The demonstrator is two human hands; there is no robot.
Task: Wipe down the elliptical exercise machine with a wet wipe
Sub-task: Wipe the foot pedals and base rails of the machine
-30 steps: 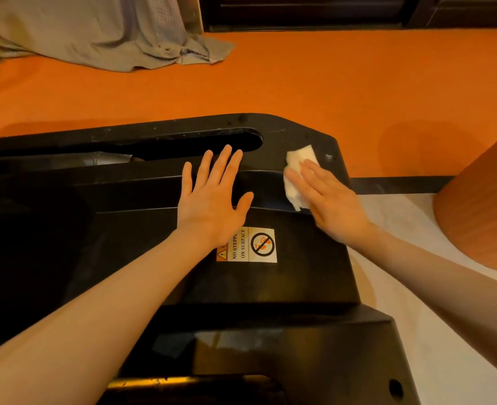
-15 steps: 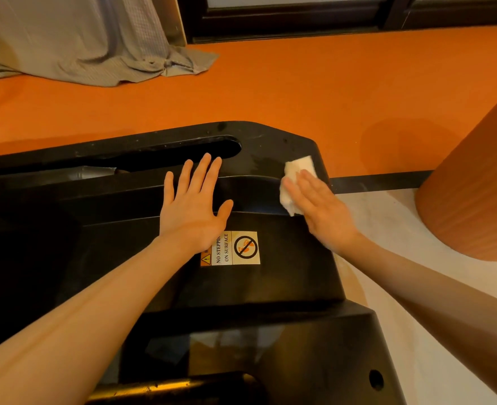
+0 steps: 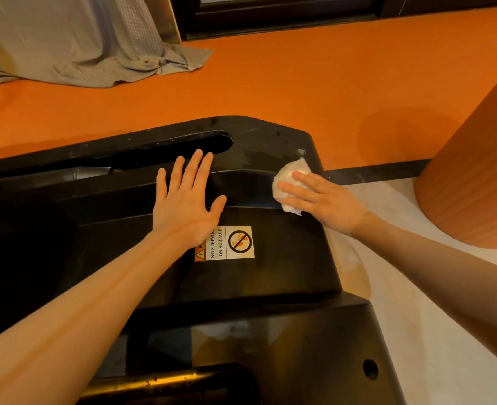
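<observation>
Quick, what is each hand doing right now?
Left hand: open, fingers straight, resting flat on the black machine cover.
Right hand: open, straight fingers pressing the white wet wipe onto the cover.

One label (image 3: 224, 242) can be read, a small rectangular sticker on the flat black cover of the elliptical machine (image 3: 285, 258). Its text runs sideways in dark capitals on a pale ground: "NO STEPPING ON SURFACE", the last letter of the first line cut off by the left hand (image 3: 186, 201), whose heel covers the sticker's upper left corner. At its left end sits a yellow warning triangle with an exclamation mark on an orange strip. Its right half shows a crossed-out footprint inside a black prohibition circle.
</observation>
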